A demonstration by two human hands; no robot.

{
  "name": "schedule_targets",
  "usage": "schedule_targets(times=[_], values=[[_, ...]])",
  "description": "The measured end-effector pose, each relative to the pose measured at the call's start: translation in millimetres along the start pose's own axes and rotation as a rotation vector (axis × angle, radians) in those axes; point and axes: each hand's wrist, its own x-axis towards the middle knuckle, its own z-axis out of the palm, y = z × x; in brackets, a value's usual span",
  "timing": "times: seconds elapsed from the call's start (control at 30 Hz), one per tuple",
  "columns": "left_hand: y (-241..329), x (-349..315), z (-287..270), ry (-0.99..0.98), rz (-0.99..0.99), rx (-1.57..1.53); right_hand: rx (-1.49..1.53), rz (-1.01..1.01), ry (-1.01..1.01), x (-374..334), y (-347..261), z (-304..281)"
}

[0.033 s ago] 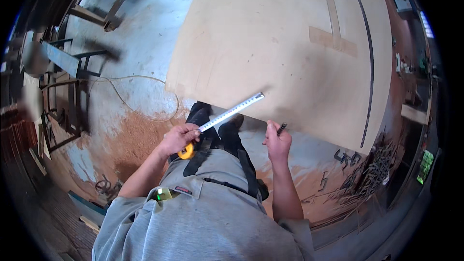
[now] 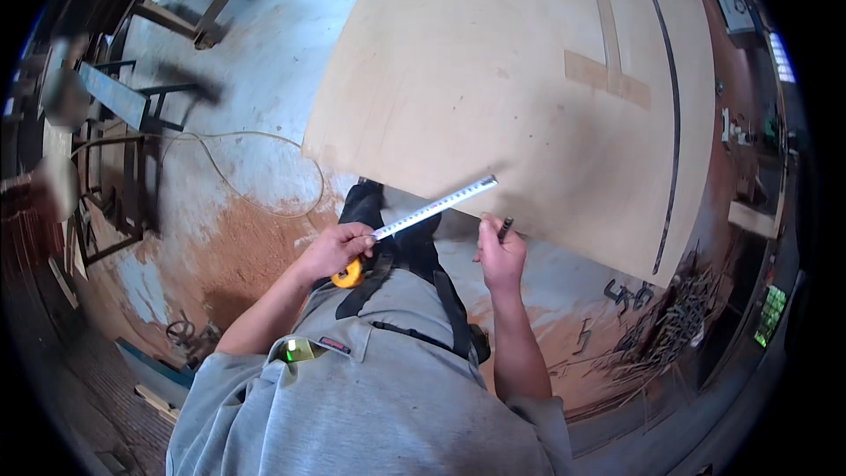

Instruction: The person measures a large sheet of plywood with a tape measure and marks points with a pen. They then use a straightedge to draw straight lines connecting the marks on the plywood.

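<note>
Tape measure (image 2: pixel 423 211) slants up-right over the plywood sheet (image 2: pixel 493 79), left hand (image 2: pixel 339 249) grip closed around its case.

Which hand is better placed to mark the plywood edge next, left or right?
Right, most likely. The right hand holds a dark pencil just below the near edge of the plywood sheet. The left hand grips the yellow tape measure, whose blade reaches to that edge.

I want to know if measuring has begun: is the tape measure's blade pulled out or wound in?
Pulled out: the blade runs from the yellow case in the left hand toward the plywood sheet.
</note>
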Motion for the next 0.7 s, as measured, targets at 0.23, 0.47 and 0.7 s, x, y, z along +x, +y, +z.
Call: schedule_targets(times=[0.23, 0.47, 0.7], values=[[-4.0, 2.8, 46.4, -0.017, 0.122, 0.042, -0.04, -0.072, -0.136, -16.8, -13.9, 0.0], [-3.4, -8.7, 54.3, 0.012, 0.1, 0.081, 0.026, 0.015, -0.173, -4.6, -12.9, 2.6], [-9.6, 9.5, 30.5, 0.024, 0.098, -0.024, 0.098, 0.067, -0.19, 24.6, -22.9, 32.1]])
